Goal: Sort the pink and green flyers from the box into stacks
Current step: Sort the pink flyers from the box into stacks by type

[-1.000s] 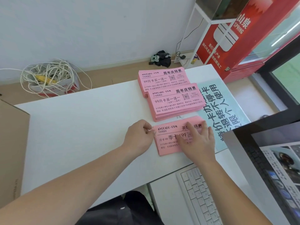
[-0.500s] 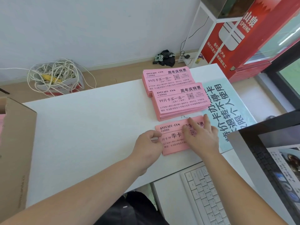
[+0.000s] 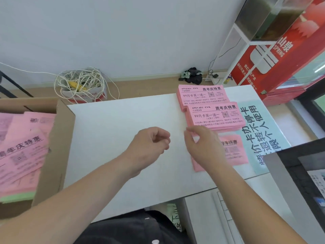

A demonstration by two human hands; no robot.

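Brown cardboard box [image 3: 58, 147] at white desk [image 3: 114, 120] L edge, w/ loose pink paper flyers [image 3: 22, 147] in it. Nr R edge, in a row front to back: near pink flyer stack [image 3: 233, 152], mid stack [image 3: 214, 115], far stack [image 3: 202, 95]. Pale-blue printed sheet [image 3: 260, 124] just R of them.

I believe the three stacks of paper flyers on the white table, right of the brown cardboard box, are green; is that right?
Green is wrong: in the head view the three stacks of paper flyers on the white table, right of the brown cardboard box, are pink.
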